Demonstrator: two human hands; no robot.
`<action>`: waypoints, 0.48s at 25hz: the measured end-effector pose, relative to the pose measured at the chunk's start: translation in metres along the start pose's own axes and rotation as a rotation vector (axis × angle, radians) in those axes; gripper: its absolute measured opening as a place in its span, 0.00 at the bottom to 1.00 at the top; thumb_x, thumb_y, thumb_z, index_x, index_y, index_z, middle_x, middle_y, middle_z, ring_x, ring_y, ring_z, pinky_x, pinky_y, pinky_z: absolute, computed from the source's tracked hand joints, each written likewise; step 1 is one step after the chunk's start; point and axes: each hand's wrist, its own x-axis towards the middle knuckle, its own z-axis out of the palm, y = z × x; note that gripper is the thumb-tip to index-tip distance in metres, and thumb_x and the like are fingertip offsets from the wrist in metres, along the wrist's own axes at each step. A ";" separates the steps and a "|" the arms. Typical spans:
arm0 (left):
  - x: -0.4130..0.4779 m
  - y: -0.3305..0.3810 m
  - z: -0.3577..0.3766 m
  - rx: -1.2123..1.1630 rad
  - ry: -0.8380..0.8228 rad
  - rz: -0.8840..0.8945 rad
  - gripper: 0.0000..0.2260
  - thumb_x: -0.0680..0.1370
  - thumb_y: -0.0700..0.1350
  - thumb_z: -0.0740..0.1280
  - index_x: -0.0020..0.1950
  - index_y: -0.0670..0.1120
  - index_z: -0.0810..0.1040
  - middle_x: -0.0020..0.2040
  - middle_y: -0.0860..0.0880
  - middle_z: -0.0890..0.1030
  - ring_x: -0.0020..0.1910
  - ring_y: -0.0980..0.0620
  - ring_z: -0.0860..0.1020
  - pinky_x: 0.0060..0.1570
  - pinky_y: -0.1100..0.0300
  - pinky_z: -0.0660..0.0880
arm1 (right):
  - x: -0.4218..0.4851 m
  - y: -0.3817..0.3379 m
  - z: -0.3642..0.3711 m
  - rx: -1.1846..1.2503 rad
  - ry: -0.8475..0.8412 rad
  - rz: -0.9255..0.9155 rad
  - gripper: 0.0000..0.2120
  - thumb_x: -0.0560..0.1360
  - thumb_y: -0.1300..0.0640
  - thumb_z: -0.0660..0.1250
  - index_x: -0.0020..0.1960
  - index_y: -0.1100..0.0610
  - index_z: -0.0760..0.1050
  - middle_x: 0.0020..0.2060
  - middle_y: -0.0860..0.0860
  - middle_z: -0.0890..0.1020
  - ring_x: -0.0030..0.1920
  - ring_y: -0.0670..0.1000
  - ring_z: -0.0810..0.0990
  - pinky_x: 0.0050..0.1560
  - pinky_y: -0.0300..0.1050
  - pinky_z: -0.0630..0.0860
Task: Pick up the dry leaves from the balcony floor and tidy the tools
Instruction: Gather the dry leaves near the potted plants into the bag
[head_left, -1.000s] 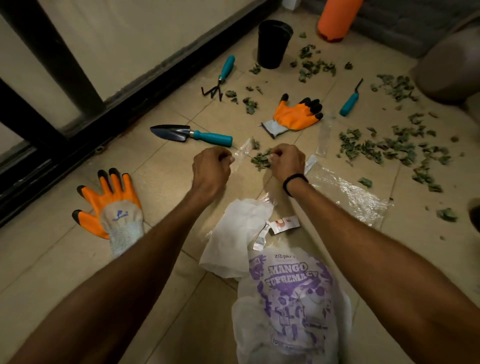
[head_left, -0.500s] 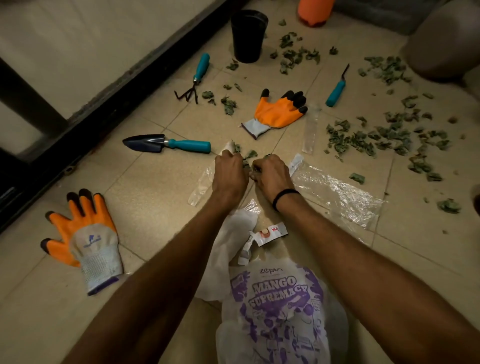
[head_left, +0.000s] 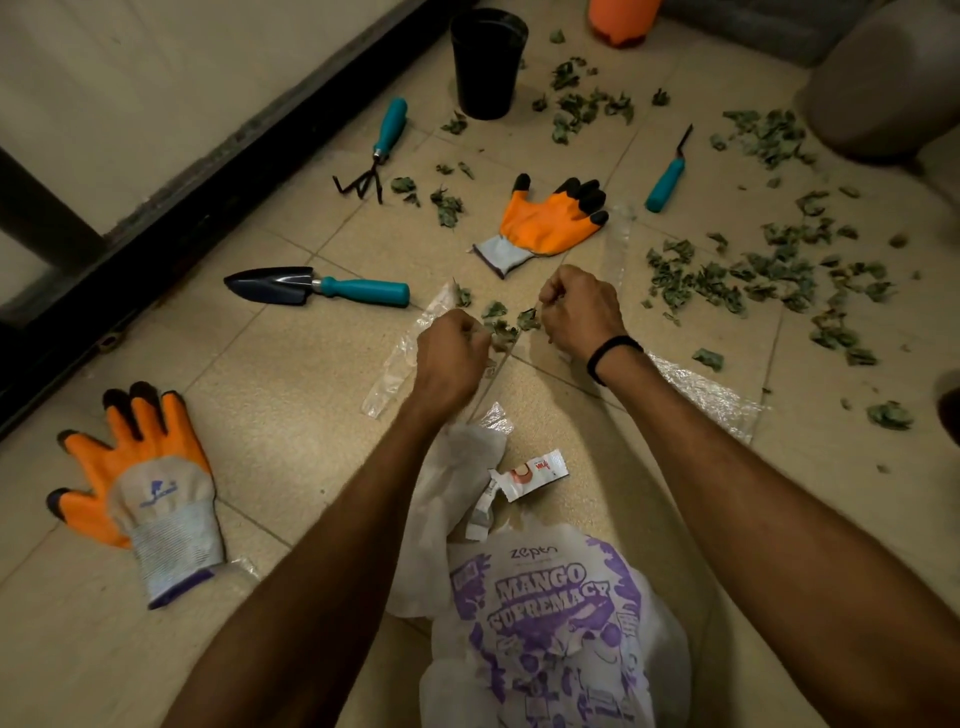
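This is a balcony at a home. The floor (head_left: 270, 395) has pale tiles, and a black rail (head_left: 156, 244) runs along one side. Garden things sit on it: a black pot (head_left: 488, 62), a small shovel (head_left: 317, 286), a little rake (head_left: 376, 150) and orange gloves (head_left: 550, 221). Dry leaves (head_left: 727, 275) are scattered on the tiles.

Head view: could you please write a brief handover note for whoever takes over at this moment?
Left hand and right hand: both pinch the clear plastic bag, a few leaves between them.
Dry leaves: mostly scattered on the tiles to the right.
Trowel, hand rake, weeder, near glove, far glove: loose on the floor.
Done: little visible. Left: gather leaves, tidy tools.
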 end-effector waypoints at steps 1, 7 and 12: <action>0.001 0.003 -0.003 -0.213 -0.019 -0.109 0.07 0.80 0.41 0.63 0.45 0.44 0.80 0.37 0.47 0.82 0.35 0.51 0.79 0.37 0.56 0.75 | 0.005 0.001 0.002 -0.053 -0.027 -0.033 0.13 0.75 0.65 0.64 0.59 0.58 0.78 0.55 0.57 0.82 0.59 0.57 0.78 0.56 0.43 0.73; 0.008 0.027 -0.021 -1.108 -0.094 -0.570 0.12 0.80 0.36 0.55 0.52 0.40 0.79 0.41 0.44 0.82 0.34 0.53 0.77 0.35 0.63 0.75 | 0.010 0.001 0.030 -0.347 -0.220 -0.196 0.09 0.76 0.60 0.68 0.55 0.60 0.80 0.57 0.61 0.76 0.58 0.62 0.76 0.56 0.47 0.73; -0.002 0.023 -0.012 -0.464 -0.086 -0.253 0.07 0.79 0.44 0.63 0.55 0.44 0.76 0.44 0.49 0.76 0.39 0.54 0.74 0.37 0.60 0.69 | 0.004 0.000 0.020 -0.045 -0.139 -0.046 0.04 0.75 0.60 0.67 0.47 0.58 0.80 0.47 0.56 0.83 0.51 0.56 0.81 0.51 0.47 0.79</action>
